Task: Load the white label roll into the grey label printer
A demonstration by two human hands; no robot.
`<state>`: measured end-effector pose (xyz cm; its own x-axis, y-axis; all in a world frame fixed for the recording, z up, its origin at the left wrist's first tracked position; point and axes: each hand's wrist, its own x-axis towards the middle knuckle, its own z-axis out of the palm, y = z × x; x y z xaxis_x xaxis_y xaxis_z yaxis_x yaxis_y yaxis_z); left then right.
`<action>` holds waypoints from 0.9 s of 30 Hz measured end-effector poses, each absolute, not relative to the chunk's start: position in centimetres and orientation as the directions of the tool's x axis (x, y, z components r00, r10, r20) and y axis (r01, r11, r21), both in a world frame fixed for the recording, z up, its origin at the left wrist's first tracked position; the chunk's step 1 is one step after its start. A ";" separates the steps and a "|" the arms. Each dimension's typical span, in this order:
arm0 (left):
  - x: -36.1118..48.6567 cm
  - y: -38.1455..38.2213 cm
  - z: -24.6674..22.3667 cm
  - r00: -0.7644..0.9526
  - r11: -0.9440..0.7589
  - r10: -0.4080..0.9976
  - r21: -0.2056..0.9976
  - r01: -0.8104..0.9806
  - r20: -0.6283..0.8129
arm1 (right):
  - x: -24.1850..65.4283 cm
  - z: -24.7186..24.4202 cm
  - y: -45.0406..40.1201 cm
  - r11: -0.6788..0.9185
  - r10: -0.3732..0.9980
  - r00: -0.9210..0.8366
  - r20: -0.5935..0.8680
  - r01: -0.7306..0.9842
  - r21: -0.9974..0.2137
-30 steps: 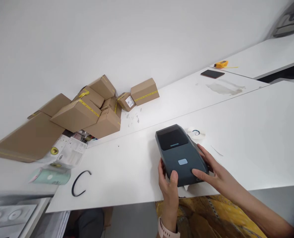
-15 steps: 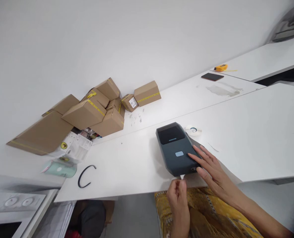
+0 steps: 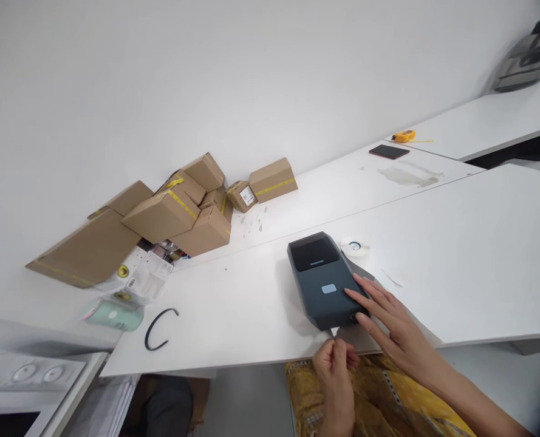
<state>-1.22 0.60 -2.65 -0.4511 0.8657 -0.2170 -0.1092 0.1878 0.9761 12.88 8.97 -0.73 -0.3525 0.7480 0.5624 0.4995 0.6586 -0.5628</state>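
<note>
A dark blue-grey label printer (image 3: 317, 297) stands near the front edge of the white table, with a black window on top and a pale blue button. My right hand (image 3: 390, 321) lies on its right front corner, fingers stretched out. Below the front of the printer, my left hand (image 3: 336, 364) is closed in a pinch at a small white label strip (image 3: 334, 332) that sticks out of the printer. Most of the strip is hidden by the fingers. Behind the printer on its right lies a white label roll (image 3: 355, 246).
Cardboard boxes (image 3: 160, 215) are piled at the back left, beside a green cylinder (image 3: 119, 314) and a dark curved band (image 3: 153, 331). A flat black device (image 3: 389, 151) and a yellow tape measure (image 3: 404, 136) lie at the back right. A thin paper scrap (image 3: 392, 278) lies right of the printer.
My left hand has moved slightly down and right, and its wrist has turned a little. The right hand stays on the printer. The whole view has shifted slightly.
</note>
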 end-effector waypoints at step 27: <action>-1.9 0.1 -2.4 -0.559 0.142 0.811 0.985 -0.096 -0.171 | 11.2 1.4 9.8 0.689 0.685 -0.387 0.616 0.620 -0.376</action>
<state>-1.92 0.10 -2.38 -0.5588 0.8114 -0.1713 -0.0964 0.1416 0.9852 11.17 9.83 1.35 -0.3875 0.6854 0.6165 0.6200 0.6887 -0.3760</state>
